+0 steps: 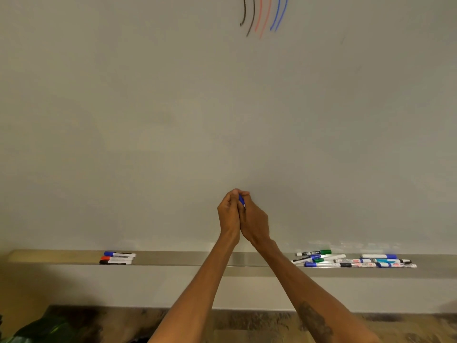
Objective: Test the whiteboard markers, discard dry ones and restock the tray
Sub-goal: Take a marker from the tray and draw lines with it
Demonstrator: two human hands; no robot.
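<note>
Both forearms (197,288) rise from the bottom edge and meet in front of the whiteboard (148,107). I see the left hand (228,211) and the right hand (256,219) pressed together, the fingers of both curled around one blue marker (241,200). Only a short part of it shows between the fingertips. Below, the tray (188,258) carries three markers (117,258) at left and a pile of markers (353,261) at right.
</note>
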